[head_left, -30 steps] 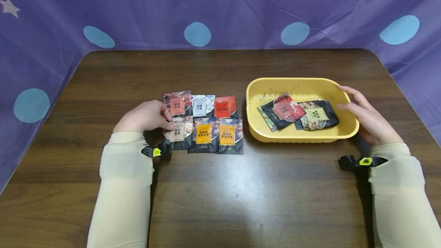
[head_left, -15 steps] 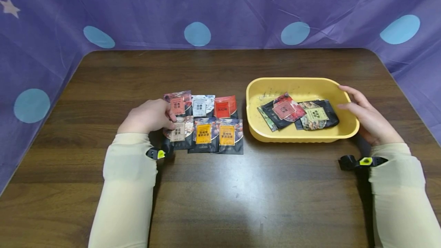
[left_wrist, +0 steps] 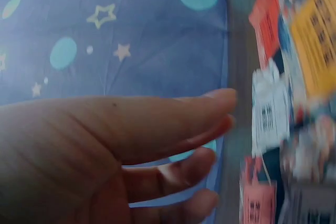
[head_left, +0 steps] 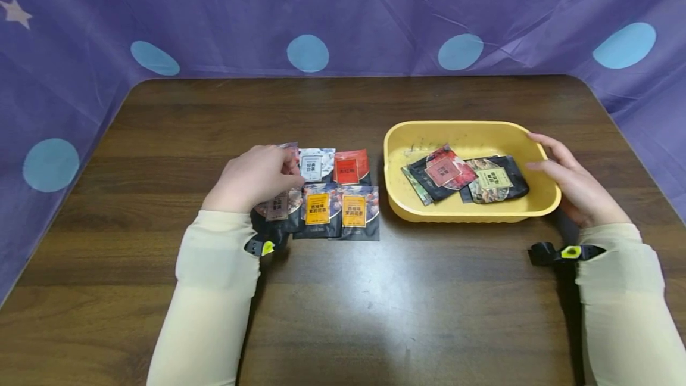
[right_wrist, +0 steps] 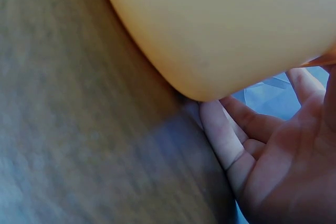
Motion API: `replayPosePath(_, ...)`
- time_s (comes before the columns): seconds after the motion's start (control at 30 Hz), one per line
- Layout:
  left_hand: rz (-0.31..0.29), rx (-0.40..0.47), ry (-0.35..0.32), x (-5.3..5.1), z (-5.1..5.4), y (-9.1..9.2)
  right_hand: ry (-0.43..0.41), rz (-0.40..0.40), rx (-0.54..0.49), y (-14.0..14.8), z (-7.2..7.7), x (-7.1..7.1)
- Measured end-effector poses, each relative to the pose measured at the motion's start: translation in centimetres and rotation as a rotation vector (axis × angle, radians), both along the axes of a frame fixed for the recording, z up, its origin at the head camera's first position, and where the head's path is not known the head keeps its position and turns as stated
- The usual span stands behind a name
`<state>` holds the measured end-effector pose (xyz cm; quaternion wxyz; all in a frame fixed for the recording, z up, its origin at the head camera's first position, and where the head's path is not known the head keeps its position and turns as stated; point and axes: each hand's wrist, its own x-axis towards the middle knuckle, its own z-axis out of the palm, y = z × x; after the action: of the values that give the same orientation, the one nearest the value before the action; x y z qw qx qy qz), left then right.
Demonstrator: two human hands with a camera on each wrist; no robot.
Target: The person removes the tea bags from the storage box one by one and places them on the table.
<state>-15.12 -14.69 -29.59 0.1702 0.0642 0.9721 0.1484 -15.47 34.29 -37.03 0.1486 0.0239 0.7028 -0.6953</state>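
Observation:
My left hand (head_left: 254, 177) hovers over the left end of two rows of tea sachets, covering most of a pink-labelled sachet (left_wrist: 259, 203). Its fingers are loosely bent with nothing between them in the left wrist view. Close by lie a white-labelled sachet (head_left: 311, 167), a red-labelled sachet (head_left: 347, 170), a grey-labelled sachet (head_left: 277, 207) and two orange-labelled sachets, one in the middle (head_left: 318, 208) and one at right (head_left: 354, 212). My right hand (head_left: 584, 189) grips the right end of a yellow plastic tub (head_left: 455, 217), thumb over the rim, other fingers against the outside.
Inside the tub lie several more sachets, among them a pink-labelled one (head_left: 442, 170) and a pale-green-labelled one (head_left: 493, 179). The dark wooden table (head_left: 396, 314) carries everything. A purple curtain (head_left: 364, 11) with stars and blue dots hangs behind it.
My left hand has come away from the grey-labelled sachet's edge and moved right and slightly up over the sachets. The right hand and the tub have stayed in place.

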Motion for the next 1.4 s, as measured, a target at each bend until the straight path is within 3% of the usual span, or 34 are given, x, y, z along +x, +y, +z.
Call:
replayPosePath(0.17,0.013,0.005,0.099,0.1,0.2,1.8,0.013,0.011,-0.066,0.1,-0.1,0.0)
replayPosePath(0.4,0.036,0.069,0.282,0.7,0.0,3.7,0.008,-0.002,-0.033,-0.1,0.1,0.0)
replayPosePath(0.6,-0.013,0.183,0.448,0.9,-0.2,6.2,0.0,-0.005,-0.056,0.2,0.1,0.1)
replayPosePath(0.8,-0.095,0.322,0.542,0.7,0.4,9.2,0.011,0.009,-0.052,0.1,0.1,0.0)
replayPosePath(0.9,-0.142,0.344,0.544,0.4,0.8,10.7,0.015,0.017,-0.069,0.0,0.0,0.0)
replayPosePath(1.1,-0.234,0.308,0.505,-0.7,0.9,13.3,0.014,0.013,-0.078,-0.1,-0.1,-0.1)
replayPosePath(1.23,-0.276,0.285,0.514,-1.3,0.5,14.7,0.015,0.011,-0.07,-0.1,-0.1,-0.1)
replayPosePath(1.4,-0.313,0.237,0.454,-1.7,-0.3,16.5,0.013,0.013,-0.073,0.0,0.0,-0.1)
